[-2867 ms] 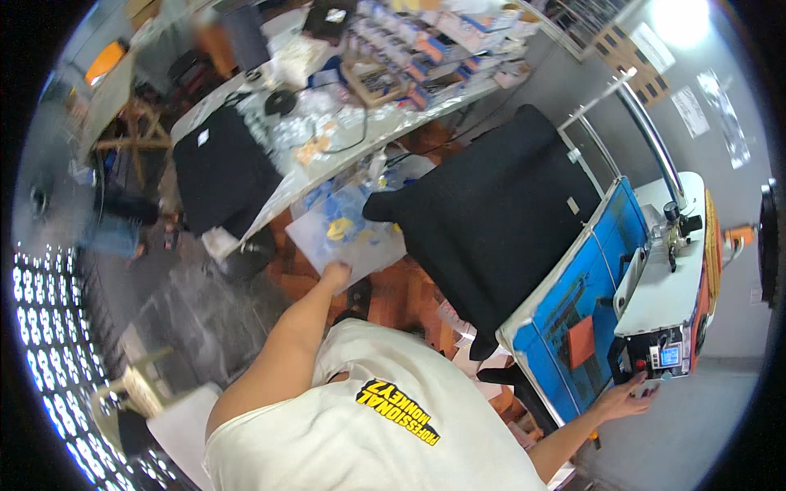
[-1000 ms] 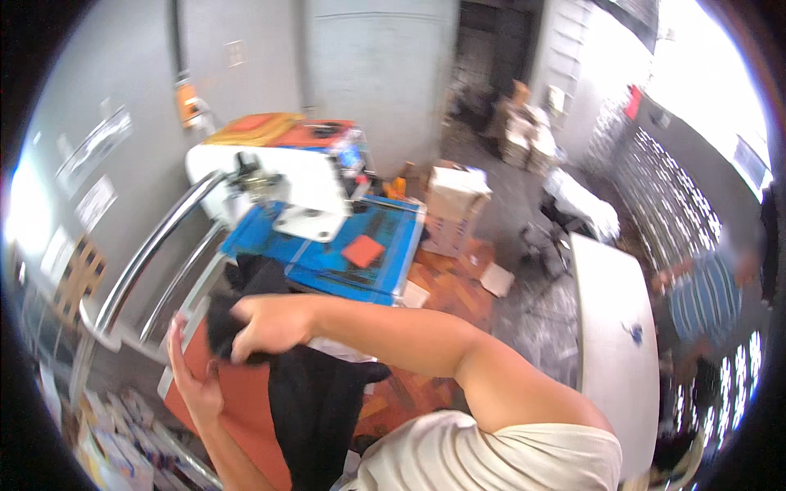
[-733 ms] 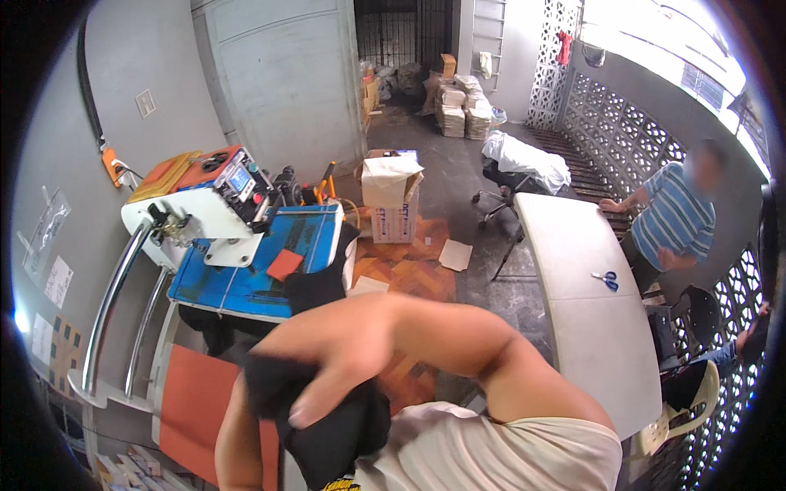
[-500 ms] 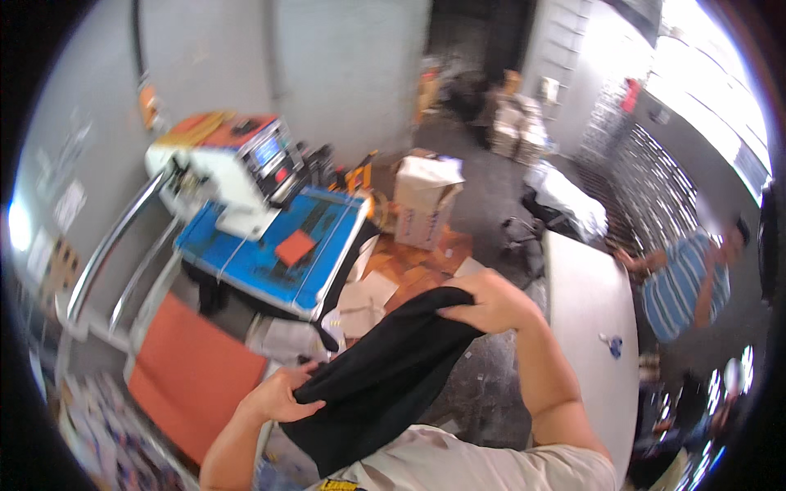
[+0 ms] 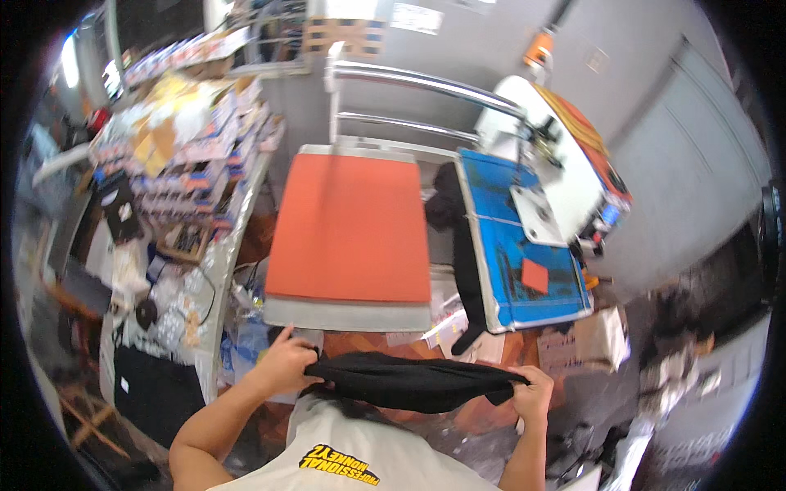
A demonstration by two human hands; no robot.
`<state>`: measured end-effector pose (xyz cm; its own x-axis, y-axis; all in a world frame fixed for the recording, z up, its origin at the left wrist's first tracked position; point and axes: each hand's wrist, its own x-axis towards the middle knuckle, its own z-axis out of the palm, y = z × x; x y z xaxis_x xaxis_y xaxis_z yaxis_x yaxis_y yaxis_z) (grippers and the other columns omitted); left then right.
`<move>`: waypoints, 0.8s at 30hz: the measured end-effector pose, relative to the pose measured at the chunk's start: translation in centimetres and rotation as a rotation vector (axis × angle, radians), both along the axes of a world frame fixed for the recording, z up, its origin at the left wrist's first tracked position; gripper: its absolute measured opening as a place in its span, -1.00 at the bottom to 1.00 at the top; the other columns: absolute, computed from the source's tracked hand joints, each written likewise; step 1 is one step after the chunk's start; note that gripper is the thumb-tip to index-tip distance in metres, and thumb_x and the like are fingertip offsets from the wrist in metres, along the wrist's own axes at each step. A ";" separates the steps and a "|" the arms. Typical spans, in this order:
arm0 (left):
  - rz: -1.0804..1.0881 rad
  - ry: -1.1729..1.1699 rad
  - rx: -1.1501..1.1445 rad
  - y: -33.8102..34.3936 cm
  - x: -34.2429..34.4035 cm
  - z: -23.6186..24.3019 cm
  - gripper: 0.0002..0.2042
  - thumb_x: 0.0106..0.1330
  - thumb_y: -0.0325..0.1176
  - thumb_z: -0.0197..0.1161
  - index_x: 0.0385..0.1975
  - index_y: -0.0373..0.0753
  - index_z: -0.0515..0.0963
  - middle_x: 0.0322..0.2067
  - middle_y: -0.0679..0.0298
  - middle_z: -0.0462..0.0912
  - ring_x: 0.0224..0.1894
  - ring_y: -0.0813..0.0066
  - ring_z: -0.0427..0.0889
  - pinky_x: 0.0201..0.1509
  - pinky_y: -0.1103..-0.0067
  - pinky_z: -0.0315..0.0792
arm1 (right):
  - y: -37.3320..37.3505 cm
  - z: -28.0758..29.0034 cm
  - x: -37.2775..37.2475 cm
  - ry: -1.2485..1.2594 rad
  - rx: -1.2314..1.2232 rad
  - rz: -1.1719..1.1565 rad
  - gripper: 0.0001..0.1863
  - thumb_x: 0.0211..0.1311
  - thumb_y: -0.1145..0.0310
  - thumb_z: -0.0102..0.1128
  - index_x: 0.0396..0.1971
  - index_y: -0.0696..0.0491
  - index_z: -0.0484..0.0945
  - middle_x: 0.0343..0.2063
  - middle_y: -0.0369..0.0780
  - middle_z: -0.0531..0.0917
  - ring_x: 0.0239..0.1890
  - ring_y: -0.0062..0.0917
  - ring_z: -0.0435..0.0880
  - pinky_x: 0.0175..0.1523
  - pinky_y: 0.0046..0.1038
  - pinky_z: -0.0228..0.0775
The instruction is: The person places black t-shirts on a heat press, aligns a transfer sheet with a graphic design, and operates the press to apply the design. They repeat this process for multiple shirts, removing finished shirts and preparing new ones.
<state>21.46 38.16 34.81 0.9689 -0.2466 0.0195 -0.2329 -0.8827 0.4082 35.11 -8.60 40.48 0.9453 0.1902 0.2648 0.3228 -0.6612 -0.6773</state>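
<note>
A black garment (image 5: 409, 381) stretches between both my hands, low in the picture, just in front of my chest. My left hand (image 5: 282, 364) grips its left end and my right hand (image 5: 530, 389) grips its right end. Straight ahead lies the bare orange pad (image 5: 348, 229) of a heat press, on a grey plate (image 5: 348, 314). To its right sits a blue platen (image 5: 516, 245) with a small orange square (image 5: 534, 276) on it and a black cloth (image 5: 463, 254) hanging over its left edge.
The white press head (image 5: 557, 155) with metal rails (image 5: 417, 82) stands behind the platens. On the left a long cluttered table (image 5: 176, 204) holds stacked boxes and packets. A dark garment (image 5: 151, 393) lies at its near end. Cardboard boxes (image 5: 585, 344) sit on the floor at the right.
I have turned from the open room back toward the press. The black garment, held bunched before, is now pulled out flat between both hands before the orange pad.
</note>
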 end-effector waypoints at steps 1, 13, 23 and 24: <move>0.013 -0.003 -0.177 0.9 -0.2 0.8 -0.64 0.03 -0.16 0.53 -0.30 -0.31 0.68 -0.18 0.00 0.75 -0.01 -0.02 0.69 0.08 0.24 0.57 | 0.4 -0.3 1.3 0.044 0.039 -0.056 -0.71 -0.08 0.70 0.21 -0.33 0.18 0.77 -0.40 -0.12 0.78 -0.32 -0.37 0.77 -0.11 -0.44 0.56; 0.316 0.667 -0.478 15.5 -3.5 -0.4 -0.55 0.18 -0.01 0.49 -0.12 -0.24 0.66 -0.36 0.11 0.74 -0.29 0.18 0.71 -0.16 0.32 0.55 | 10.3 -3.8 9.9 0.687 -0.218 0.183 -0.79 0.05 0.69 0.30 -0.28 0.23 0.76 -0.43 -0.24 0.77 -0.37 -0.59 0.69 -0.21 -0.52 0.55; 0.648 0.398 -0.884 17.4 -2.5 0.1 -0.69 -0.03 -0.36 0.63 -0.39 -0.28 0.60 -0.42 0.28 0.64 -0.33 0.56 0.57 -0.24 0.54 0.45 | 12.0 -6.6 10.4 0.746 0.071 0.023 -0.78 0.01 0.70 0.39 -0.28 0.21 0.76 -0.39 -0.22 0.78 -0.29 -0.58 0.73 -0.17 -0.55 0.54; 0.619 0.378 -0.899 17.7 -2.6 0.2 -0.70 -0.02 -0.38 0.63 -0.41 -0.29 0.60 -0.42 0.28 0.65 -0.32 0.55 0.58 -0.23 0.55 0.45 | 11.9 -6.6 11.0 0.771 0.192 0.001 -0.78 0.00 0.69 0.42 -0.29 0.21 0.76 -0.39 -0.23 0.78 -0.29 -0.58 0.73 -0.17 -0.55 0.53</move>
<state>18.82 55.90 35.04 0.9004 0.2283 -0.3703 0.4096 -0.1583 0.8984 46.15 3.25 33.87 0.8755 0.2083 -0.4360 -0.2833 -0.5098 -0.8123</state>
